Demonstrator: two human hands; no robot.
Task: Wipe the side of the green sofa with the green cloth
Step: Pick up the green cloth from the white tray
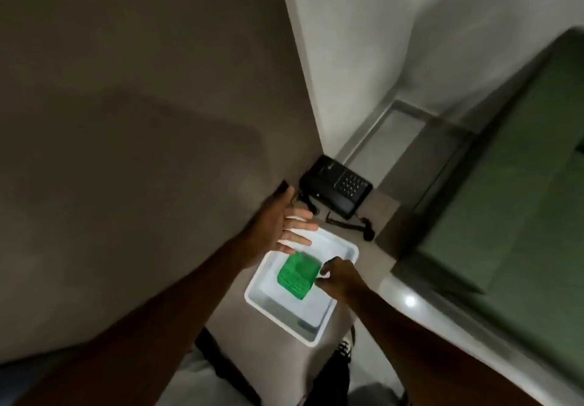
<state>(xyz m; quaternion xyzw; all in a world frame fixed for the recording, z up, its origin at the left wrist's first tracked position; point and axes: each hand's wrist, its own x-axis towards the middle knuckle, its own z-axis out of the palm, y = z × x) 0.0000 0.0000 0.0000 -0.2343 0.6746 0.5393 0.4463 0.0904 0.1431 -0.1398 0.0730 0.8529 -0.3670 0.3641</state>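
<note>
Dim corner of a room, grey and white walls; a small brown surface (373,206) stands against them and carries a white tray (281,314) and a black telephone (336,186). We note the green cloth (297,276) lying folded in the tray, just left of our right hand (339,276). That hand's fingers are curled at the cloth's edge, seemingly pinching it; motion blur stops us from saying whether the grip is firm. Our left hand (286,227) hovers open, fingers spread, above the tray's far rim, holding nothing.

Progress, as we judge it: very early. The cloth is not yet out of the tray, and no wiping has begun.

The green sofa (518,190) sits well to the right of the right hand, beyond the surface. The telephone and its coiled cord (363,228) lie just beyond the tray, near the left hand; a careless lift could snag the cord. Nothing visible blocks the path to the sofa's side.
</note>
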